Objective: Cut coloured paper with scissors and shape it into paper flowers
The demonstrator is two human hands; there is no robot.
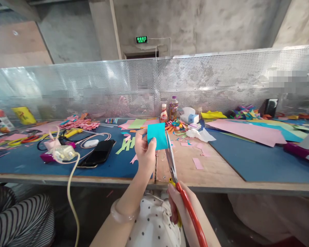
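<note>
Pinching a small turquoise paper rectangle (157, 136) by its lower left corner in the left hand (145, 151), thumb and fingers closed on it, raised above the wooden workbench's (216, 171) front edge. Gripping red-handled steel scissors (179, 185) in the right hand (180, 206), fingers wrapped through the loops, blades nearly closed along the paper's right edge. Judging by the intact rectangle, barely starting the cut, most remaining. Lying behind: pink paper scraps (197, 163), a black smartphone (99, 154).
</note>
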